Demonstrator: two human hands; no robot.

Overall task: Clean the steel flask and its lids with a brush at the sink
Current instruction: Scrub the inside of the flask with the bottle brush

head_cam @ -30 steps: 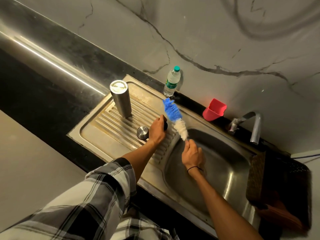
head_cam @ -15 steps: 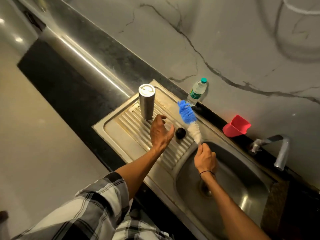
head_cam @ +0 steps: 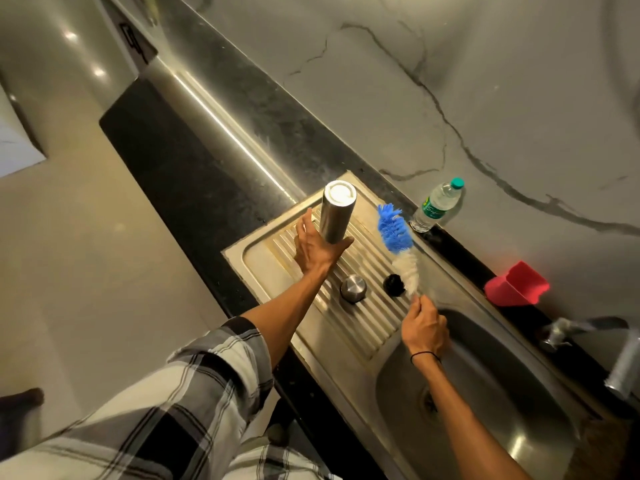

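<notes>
The steel flask (head_cam: 336, 212) stands upright at the far end of the ribbed drainboard (head_cam: 367, 317). My left hand (head_cam: 317, 245) reaches around its base with fingers spread, thumb on one side and fingers on the other, not closed on it. A round steel lid (head_cam: 353, 288) and a small black lid (head_cam: 394, 284) lie on the drainboard nearer to me. My right hand (head_cam: 425, 328) grips the handle of a bottle brush (head_cam: 398, 245) with blue and white bristles, which points up and away over the drainboard.
The sink basin (head_cam: 485, 386) with its drain lies at the right, a tap (head_cam: 588, 330) behind it. A plastic water bottle (head_cam: 437, 205) and a red scoop-shaped holder (head_cam: 516, 285) stand on the black counter by the marble wall.
My left hand let go of the black lid on the drainboard and moved away to the flask. The brush stayed in my right hand. The camera view swung left.
</notes>
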